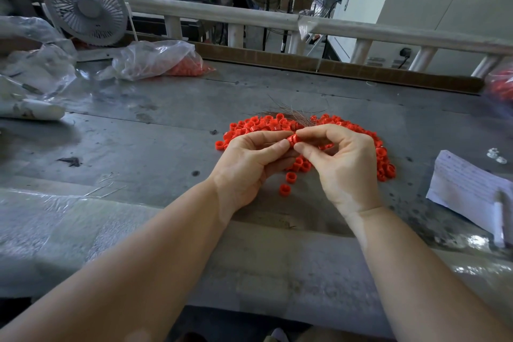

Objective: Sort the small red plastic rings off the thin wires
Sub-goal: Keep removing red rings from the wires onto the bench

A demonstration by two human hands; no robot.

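Both hands meet just above the pile [305,130] of red rings on the table [166,119], and one ring [292,140] is pinched between them: the left hand [249,164] grips it with thumb and forefinger, the right hand [344,164] nips its other side with curled fingertips. The wires [288,114] lie in a thin tangle at the far edge of the pile, touching the rings there. Whether a wire runs through the held ring is too fine to see, so the main risk is a guess: a hard pull could bend or snap a strand, or prick a fingertip. The ring is small and slick, so a loose pinch may let it spring away and roll among the pile, mixing sorted with unsorted. A careless sweep of either wrist could also scatter the loose rings near the hands.
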